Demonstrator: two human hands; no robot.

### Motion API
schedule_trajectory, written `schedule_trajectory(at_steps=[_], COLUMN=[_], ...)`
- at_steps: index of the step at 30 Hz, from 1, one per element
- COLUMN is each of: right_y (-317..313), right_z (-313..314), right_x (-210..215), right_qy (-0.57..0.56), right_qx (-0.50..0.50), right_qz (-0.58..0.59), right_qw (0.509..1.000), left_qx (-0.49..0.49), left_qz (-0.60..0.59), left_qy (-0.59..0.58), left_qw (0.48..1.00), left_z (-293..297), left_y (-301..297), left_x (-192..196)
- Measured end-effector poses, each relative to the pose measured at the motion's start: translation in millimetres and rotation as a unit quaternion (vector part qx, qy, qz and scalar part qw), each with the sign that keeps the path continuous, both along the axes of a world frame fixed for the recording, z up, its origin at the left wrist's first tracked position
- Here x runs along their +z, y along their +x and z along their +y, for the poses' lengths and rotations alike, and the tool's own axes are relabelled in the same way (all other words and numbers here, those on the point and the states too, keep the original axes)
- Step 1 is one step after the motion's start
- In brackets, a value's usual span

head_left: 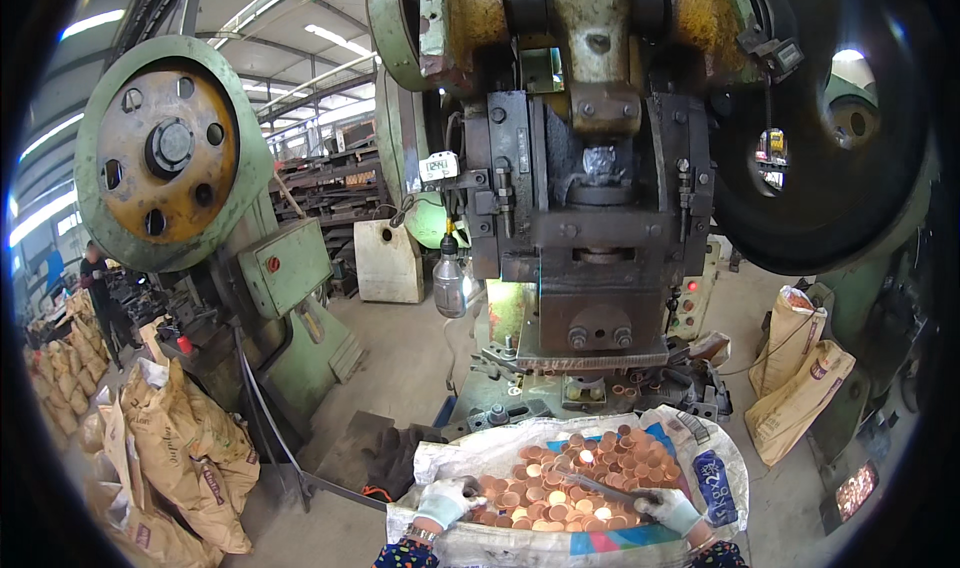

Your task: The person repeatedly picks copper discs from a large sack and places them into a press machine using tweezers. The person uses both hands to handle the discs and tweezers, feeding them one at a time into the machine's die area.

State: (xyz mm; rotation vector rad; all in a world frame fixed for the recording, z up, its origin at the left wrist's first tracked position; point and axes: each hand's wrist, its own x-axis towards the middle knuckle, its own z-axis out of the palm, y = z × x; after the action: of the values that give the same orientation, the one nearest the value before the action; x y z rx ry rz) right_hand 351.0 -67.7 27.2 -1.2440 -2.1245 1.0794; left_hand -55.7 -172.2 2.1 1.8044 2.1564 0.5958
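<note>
Both gloved hands work in a heap of small round copper-coloured metal cups [575, 478], piled in an opened white woven sack [700, 438], probably to keep them within reach of the grey-green punch press [590, 218] at twelve o'clock. The left hand [447, 501], at nine o'clock of the heap, curls on its edge. The right hand [668, 509], at four o'clock, is closed around a thin dark metal rod [600, 488] laid across the cups.

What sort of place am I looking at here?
Most likely a metal stamping workshop: a heavy green mechanical punch press stands ahead, a white woven sack of small round copper-coloured cups lies before it, and filled brown paper sacks line the floor.
</note>
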Motion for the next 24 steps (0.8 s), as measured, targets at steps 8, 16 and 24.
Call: schedule_trajectory(at_steps=[8,16,24], right_y=[3.8,14.7,16.4], right_z=[8.0,16.1,98.5], right_x=[-2.9,38.8,107.4], right_qy=[-0.036,0.063,0.165], right_qx=[0.019,0.069,0.027], right_qz=[-0.014,-0.003,-0.071], right_qw=[0.999,0.996,0.983], left_qx=[-0.021,-0.012,-0.052], left_qz=[-0.152,0.119,-0.073], left_qy=[0.065,0.225,0.125], left_qw=[0.986,0.967,0.988], left_z=[-2.3,-1.0,33.6], left_y=[-6.0,-5.1,1.5], left_x=[-8.6,-11.3,38.8])
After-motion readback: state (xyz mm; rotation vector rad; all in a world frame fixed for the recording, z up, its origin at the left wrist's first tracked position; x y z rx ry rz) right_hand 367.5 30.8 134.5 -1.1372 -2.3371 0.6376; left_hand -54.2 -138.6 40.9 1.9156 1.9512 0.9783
